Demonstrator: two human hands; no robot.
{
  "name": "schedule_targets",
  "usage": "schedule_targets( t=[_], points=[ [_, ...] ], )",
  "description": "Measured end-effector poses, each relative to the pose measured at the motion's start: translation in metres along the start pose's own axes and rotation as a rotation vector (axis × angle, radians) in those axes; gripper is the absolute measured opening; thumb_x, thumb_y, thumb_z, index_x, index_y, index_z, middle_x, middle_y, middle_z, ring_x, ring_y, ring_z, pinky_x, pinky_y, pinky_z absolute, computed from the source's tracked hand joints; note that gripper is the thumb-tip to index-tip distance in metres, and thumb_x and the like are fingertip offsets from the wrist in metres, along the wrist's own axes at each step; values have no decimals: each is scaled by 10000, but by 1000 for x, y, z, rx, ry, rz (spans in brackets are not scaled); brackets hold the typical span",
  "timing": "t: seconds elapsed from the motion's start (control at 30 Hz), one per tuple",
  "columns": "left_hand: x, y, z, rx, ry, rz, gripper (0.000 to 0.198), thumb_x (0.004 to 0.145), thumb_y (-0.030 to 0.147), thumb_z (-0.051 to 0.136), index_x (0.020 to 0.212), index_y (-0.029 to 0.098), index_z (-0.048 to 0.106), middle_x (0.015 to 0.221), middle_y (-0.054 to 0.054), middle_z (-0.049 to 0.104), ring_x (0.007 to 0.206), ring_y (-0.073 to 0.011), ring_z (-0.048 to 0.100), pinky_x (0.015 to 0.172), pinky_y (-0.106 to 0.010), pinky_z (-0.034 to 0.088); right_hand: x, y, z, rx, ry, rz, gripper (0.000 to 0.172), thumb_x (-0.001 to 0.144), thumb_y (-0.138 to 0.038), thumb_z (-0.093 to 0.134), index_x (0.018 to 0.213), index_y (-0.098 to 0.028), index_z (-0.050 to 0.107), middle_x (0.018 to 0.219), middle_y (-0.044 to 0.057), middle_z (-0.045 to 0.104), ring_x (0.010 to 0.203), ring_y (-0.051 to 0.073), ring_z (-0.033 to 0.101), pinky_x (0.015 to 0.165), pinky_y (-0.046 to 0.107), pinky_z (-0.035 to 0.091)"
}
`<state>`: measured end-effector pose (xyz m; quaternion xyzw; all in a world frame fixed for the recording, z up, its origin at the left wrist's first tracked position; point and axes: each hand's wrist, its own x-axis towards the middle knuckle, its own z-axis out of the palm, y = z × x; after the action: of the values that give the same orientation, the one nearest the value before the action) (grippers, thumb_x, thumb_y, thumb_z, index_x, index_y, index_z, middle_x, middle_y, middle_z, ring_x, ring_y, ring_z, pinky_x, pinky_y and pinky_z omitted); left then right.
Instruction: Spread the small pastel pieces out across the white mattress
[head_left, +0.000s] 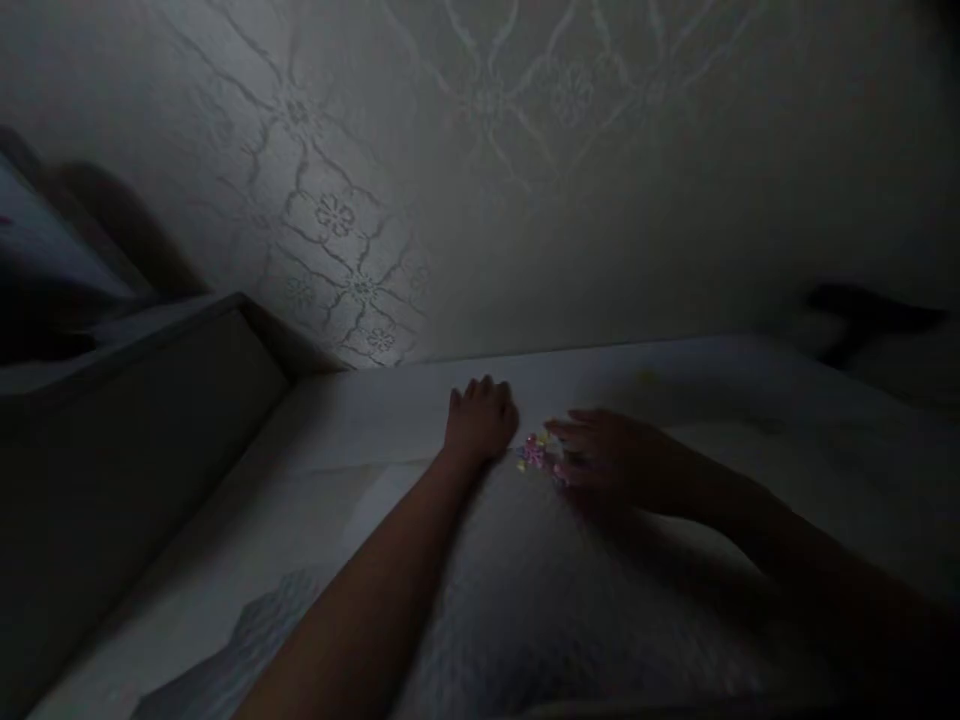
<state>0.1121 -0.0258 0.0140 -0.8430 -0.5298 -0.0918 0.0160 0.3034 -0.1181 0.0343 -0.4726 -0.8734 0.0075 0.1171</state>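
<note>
The scene is very dark. My left hand (480,420) rests on a pale cloth (525,590) spread over a white surface (315,470), its fingers curled down against the fabric edge. My right hand (615,455) lies just to its right, fingers stretched toward the left. Between the two hands sits a small pink and yellow patch (535,455), a printed motif or a small object; I cannot tell which. The right fingertips touch it or lie next to it.
A wall with embossed floral wallpaper (337,220) rises behind the white surface. A dark board or furniture side (135,430) stands at the left. Something dark and blurred (862,315) lies at the far right.
</note>
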Motion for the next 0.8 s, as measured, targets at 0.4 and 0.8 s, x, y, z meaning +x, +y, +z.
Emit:
schedule_targets(
  t=[0.4,0.8],
  points=[
    [0,0,1,-6,7,-4,416,963,321,318,1331,210,476,1461,-119,438,1343,-278,376,1088,-527,299,-5,23,3,58,-105,5,593,866,-502,586,1356,-171,544,1369,121,564,1325,337,438,1054,491,417],
    [1,0,1,-16,16,4,423,961,314,321,1331,189,483,1447,-135,452,1333,-295,392,1082,-545,304,5,7,2,-77,-37,117,515,919,-380,499,1354,-107,532,1335,176,580,1242,312,535,1031,453,443]
  ],
)
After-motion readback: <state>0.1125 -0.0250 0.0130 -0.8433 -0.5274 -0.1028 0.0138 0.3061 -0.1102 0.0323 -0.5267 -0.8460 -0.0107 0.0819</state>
